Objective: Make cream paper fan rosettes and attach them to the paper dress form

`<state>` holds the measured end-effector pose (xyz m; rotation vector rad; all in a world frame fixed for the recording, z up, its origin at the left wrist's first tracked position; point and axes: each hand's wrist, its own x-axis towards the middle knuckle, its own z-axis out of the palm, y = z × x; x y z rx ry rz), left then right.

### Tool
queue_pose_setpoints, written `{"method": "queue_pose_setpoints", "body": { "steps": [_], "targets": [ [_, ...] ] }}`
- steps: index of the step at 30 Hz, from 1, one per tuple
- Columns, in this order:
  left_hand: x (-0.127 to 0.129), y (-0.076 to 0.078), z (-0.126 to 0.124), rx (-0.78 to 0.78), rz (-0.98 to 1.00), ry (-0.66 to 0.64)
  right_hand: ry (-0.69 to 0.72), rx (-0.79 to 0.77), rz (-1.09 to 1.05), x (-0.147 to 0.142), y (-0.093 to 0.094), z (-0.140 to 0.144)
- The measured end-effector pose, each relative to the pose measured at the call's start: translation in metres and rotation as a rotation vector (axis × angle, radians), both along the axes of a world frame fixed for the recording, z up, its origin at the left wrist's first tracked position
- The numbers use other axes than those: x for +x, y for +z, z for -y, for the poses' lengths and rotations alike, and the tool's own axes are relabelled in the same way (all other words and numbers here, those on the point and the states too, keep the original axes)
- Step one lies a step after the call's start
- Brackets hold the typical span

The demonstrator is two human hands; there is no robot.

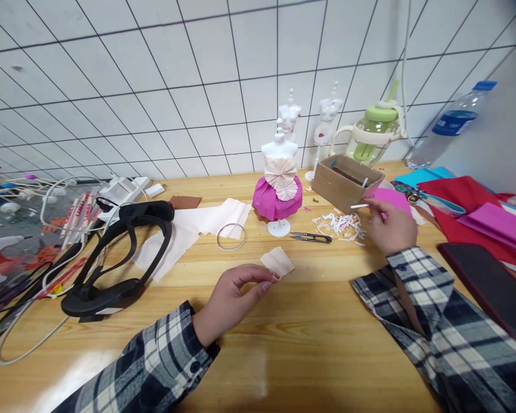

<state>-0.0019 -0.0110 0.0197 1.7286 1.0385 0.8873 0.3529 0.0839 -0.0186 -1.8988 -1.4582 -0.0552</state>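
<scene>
My left hand (232, 301) pinches a small folded piece of cream paper (277, 261) just above the wooden table (309, 344). My right hand (391, 226) holds a thin white strip (359, 206) next to a small cardboard box (346, 180). A heap of white paper scraps (339, 223) lies under that hand. Between the hands, further back, stands a small white mannequin (279, 183) wearing a pink paper skirt and cream fans. Black thread snips (312, 237) lie beside its base.
Cream paper sheets (184, 232) and a metal ring (231, 236) lie left of centre. A black headset (120, 258) and cables fill the left. Red and pink sheets (477, 212), a dark phone (490, 287), a green-lidded jug (372, 135), a water bottle (451, 126) and two more mannequins (327, 123) stand right and back.
</scene>
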Motion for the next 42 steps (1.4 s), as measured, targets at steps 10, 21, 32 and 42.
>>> {"method": "queue_pose_setpoints", "body": {
  "steps": [10, 21, 32, 42],
  "targets": [
    [-0.001, 0.006, -0.001, 0.073, -0.066, -0.039, 0.171, 0.309, -0.040, -0.028, 0.023, 0.024],
    [0.000, 0.005, 0.003, 0.267, -0.138, -0.121, 1.107, -0.034, -0.306, -0.140, 0.031, 0.084],
    [0.002, 0.005, 0.002, 0.239, -0.140, -0.155, 1.075, 0.017, -0.321, -0.141, 0.024, 0.086],
    [0.003, 0.004, -0.001, 0.013, -0.132, -0.062, 1.043, -0.039, -0.237, -0.136, 0.023, 0.084]
  ]
}}
